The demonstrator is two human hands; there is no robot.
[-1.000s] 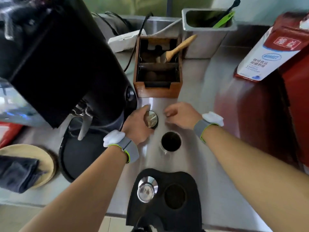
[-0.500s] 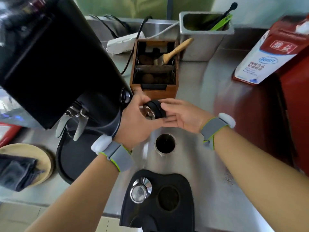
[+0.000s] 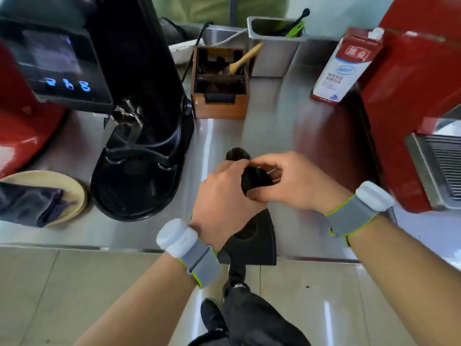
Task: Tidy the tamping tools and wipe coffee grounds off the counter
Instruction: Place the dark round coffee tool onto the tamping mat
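Both hands hold a round black tamping tool (image 3: 255, 180) above the steel counter (image 3: 287, 136). My left hand (image 3: 222, 196) wraps it from the left and my right hand (image 3: 287, 181) pinches it from the right. Under the hands lies a black tamping mat (image 3: 254, 243) at the counter's front edge; one round recess in it shows, the rest is hidden by my left hand. A small dark metal cup (image 3: 237, 154) stands just beyond the hands. A folded dark cloth (image 3: 30, 203) rests on a tan plate (image 3: 72, 188) at the left.
A black grinder (image 3: 139, 136) stands at the left. Behind are a wooden knock box (image 3: 220, 82) with a wooden-handled brush (image 3: 245, 58), a steel bin (image 3: 274, 46) and a milk carton (image 3: 345, 63). A red espresso machine (image 3: 409, 108) fills the right side.
Both hands lifted the black tool from beside the grinder and brought it toward me, over the tamping mat. The camera has pulled back, showing the counter edge and floor.
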